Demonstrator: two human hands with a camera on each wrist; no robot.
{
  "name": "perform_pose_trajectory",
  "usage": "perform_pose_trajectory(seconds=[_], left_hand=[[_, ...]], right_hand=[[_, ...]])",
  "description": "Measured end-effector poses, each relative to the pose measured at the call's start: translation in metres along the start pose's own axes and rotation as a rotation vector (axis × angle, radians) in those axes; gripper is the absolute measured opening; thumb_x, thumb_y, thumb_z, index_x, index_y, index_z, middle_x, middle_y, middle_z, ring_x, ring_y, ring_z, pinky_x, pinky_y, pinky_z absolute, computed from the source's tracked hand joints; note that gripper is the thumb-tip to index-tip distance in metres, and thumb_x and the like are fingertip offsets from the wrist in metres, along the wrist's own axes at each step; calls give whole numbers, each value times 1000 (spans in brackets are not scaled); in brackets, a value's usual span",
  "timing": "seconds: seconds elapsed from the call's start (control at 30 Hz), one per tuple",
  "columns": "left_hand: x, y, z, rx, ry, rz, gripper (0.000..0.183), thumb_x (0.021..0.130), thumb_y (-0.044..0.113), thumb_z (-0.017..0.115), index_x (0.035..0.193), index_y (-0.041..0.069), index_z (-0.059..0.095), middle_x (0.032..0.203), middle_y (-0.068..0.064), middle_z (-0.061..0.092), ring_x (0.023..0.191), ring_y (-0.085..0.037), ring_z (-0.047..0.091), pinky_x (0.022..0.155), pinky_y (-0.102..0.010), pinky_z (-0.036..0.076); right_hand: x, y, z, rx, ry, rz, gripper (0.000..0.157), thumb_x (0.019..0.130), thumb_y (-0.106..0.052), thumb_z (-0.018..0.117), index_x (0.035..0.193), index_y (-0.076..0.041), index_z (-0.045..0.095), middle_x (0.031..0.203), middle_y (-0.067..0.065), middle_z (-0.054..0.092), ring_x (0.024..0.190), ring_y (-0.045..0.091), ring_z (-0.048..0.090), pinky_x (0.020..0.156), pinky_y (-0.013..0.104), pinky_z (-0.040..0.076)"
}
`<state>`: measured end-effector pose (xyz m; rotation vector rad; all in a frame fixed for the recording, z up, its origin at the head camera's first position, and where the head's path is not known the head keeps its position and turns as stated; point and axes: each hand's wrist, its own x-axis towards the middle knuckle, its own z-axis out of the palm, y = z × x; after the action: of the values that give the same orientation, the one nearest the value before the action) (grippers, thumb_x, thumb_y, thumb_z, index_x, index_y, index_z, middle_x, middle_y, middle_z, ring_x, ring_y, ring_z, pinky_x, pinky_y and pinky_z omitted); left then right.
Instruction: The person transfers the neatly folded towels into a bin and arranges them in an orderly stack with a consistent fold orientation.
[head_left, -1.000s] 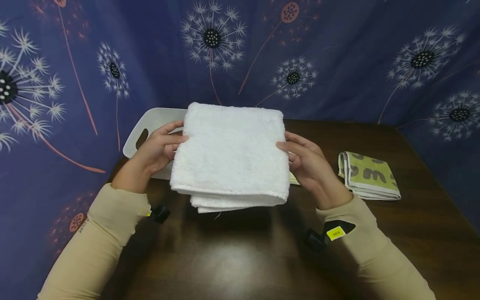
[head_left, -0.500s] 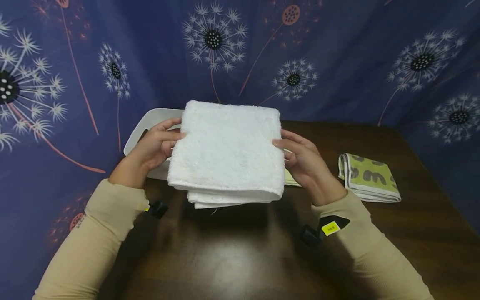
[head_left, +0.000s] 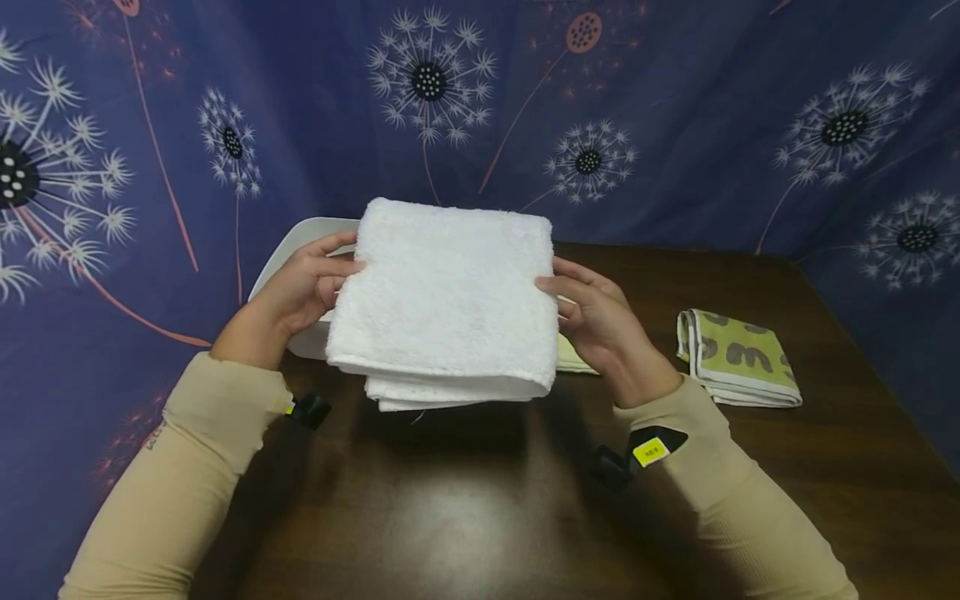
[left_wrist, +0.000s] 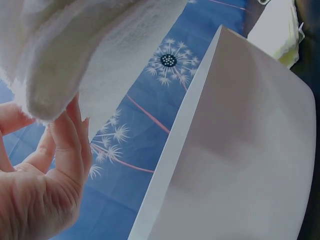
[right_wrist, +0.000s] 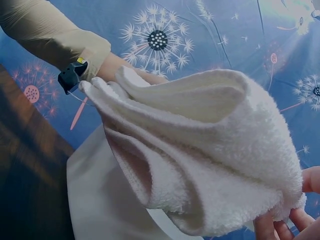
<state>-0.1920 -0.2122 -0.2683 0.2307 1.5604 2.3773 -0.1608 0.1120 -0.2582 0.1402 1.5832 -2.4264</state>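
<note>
A folded white fluffy towel [head_left: 446, 292] is held up above the table, its layers hanging at the near edge. My left hand [head_left: 303, 283] pinches its left side, thumb on top and fingers beneath. On the opposite side my right hand [head_left: 600, 321] pinches the towel in the same way. In the left wrist view, the left hand [left_wrist: 47, 170] grips a thick folded edge. The right wrist view shows several loose folds of the towel [right_wrist: 200, 140], with fingertips of the right hand [right_wrist: 285, 225] at its lower corner. Behind and below the towel stands a white bin [head_left: 307, 342], mostly hidden.
A folded green towel with grey shapes [head_left: 742, 354] lies on the right of the dark wooden table [head_left: 825, 467]. A pale yellow cloth [head_left: 573, 358] shows partly behind the right hand. Blue dandelion-print fabric [head_left: 675, 125] hangs around the back and sides.
Both hands have carried the white towel slightly leftward, with a small rise in the head view, further over the bin. Their hold looks the same.
</note>
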Motion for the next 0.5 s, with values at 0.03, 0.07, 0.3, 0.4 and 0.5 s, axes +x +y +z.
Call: perform_pose_trajectory(seconds=[0.03, 0.07, 0.3, 0.4, 0.5], left_hand=[[0, 1, -1, 0, 0, 0, 34, 91, -9, 44, 123, 4, 42, 99, -10, 58, 74, -16, 64, 59, -26, 53], [0, 1, -1, 0, 0, 0, 34, 91, -9, 44, 122, 4, 42, 99, -10, 58, 74, -16, 64, 59, -26, 53], [1, 8, -5, 5, -6, -8, 34, 91, -8, 45, 123, 3, 40, 102, -10, 56, 76, -16, 64, 60, -26, 53], [1, 13, -5, 15, 3, -17, 40, 92, -7, 45, 130, 1, 34, 108, -11, 51, 78, -16, 63, 60, -25, 52], [2, 17, -6, 44, 5, -27, 50, 92, -6, 46, 137, 0, 25, 115, -12, 45, 79, -15, 63, 61, -25, 52]], right_hand=[[1, 0, 1, -3, 3, 2, 42, 89, -1, 57, 129, -3, 45, 114, 7, 53, 85, 18, 63, 72, 27, 50], [1, 0, 2, -3, 4, 3, 42, 89, -1, 57, 129, -3, 45, 114, 7, 53, 85, 18, 62, 73, 27, 50], [5, 0, 7, -11, 7, 11, 44, 89, -1, 57, 131, -3, 45, 116, 8, 52, 87, 19, 61, 74, 27, 50], [7, 0, 10, -14, 13, 8, 44, 89, 0, 57, 131, -3, 45, 115, 7, 53, 85, 19, 62, 73, 27, 50], [9, 0, 12, -12, 22, 6, 45, 89, 0, 57, 132, -3, 44, 115, 7, 52, 84, 19, 61, 73, 27, 50]])
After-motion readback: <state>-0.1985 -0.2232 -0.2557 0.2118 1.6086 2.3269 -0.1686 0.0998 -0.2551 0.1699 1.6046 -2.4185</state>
